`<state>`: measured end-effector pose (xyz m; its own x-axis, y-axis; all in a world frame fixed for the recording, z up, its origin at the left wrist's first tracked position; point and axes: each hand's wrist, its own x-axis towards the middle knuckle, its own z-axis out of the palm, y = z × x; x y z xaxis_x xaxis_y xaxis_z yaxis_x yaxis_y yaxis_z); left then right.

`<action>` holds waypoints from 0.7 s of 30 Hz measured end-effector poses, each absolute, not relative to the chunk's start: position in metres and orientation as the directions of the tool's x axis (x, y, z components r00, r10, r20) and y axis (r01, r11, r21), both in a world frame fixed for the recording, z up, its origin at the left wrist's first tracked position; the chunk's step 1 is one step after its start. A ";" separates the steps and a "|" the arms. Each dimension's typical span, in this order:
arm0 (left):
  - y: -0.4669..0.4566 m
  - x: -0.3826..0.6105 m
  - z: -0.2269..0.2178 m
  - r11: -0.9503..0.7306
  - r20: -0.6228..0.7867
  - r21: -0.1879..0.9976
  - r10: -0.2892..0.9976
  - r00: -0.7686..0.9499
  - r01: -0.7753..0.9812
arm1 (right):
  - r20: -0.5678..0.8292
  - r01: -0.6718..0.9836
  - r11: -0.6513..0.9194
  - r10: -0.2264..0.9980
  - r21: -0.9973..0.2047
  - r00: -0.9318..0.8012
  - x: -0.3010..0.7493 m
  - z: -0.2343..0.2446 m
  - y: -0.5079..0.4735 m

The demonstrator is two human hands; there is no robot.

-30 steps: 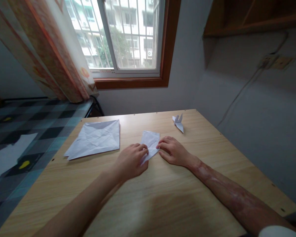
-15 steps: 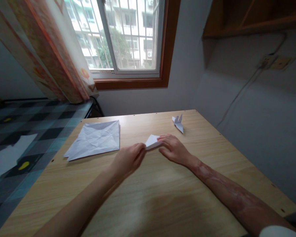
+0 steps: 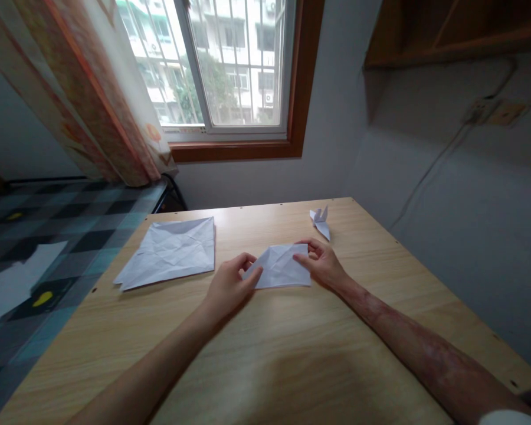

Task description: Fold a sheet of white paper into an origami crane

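Note:
A small creased sheet of white paper [image 3: 285,268] is stretched between my two hands over the middle of the table. My left hand [image 3: 234,278] pinches its left end between thumb and fingers. At the right edge, my right hand [image 3: 321,262] grips it with the thumb in front and the fingers behind. Beyond my right hand stands a folded paper crane [image 3: 321,222] with pointed tips. To the left lies a pile of larger creased white paper [image 3: 177,248].
The wooden table [image 3: 265,354] reaches toward the wall below a barred window [image 3: 243,65]. On the left, a bed with a checked cover [image 3: 84,206] holds loose white paper [image 3: 22,277]. A wooden shelf [image 3: 460,35] hangs at upper right, near a wall socket [image 3: 498,112].
The small paper has gone from a narrow folded shape to a wider, opened-out face turned toward me. My right hand has shifted to its right edge; my left thumb now lies over its left end.

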<state>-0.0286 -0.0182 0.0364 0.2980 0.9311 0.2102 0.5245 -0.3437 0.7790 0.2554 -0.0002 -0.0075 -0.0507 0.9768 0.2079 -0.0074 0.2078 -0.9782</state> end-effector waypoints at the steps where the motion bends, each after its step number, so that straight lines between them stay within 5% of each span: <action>1: -0.019 -0.029 0.035 -0.391 0.260 0.695 0.919 0.296 0.604 | 0.217 0.078 0.221 0.974 -0.972 -0.062 0.255 -0.007 -0.001; 5: -0.021 -0.030 0.029 -0.612 0.414 0.438 0.787 0.457 0.658 | 0.309 0.348 0.332 0.943 -0.877 -0.121 0.257 -0.004 -0.002; 9: -0.019 -0.032 0.028 -0.807 0.338 0.314 0.588 0.735 0.501 | 0.409 0.410 0.430 0.901 -0.804 -0.143 0.259 0.000 -0.004; 21: -0.022 -0.031 0.025 -0.716 0.343 0.331 0.698 0.629 0.614 | 0.481 0.435 0.803 0.594 -0.408 -0.645 0.252 0.015 -0.020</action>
<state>-0.0314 -0.0222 0.0246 0.6287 0.6978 0.3433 0.6145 -0.7163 0.3306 0.2518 -0.0195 0.0150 -0.6451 0.5936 0.4811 0.4347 0.8029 -0.4078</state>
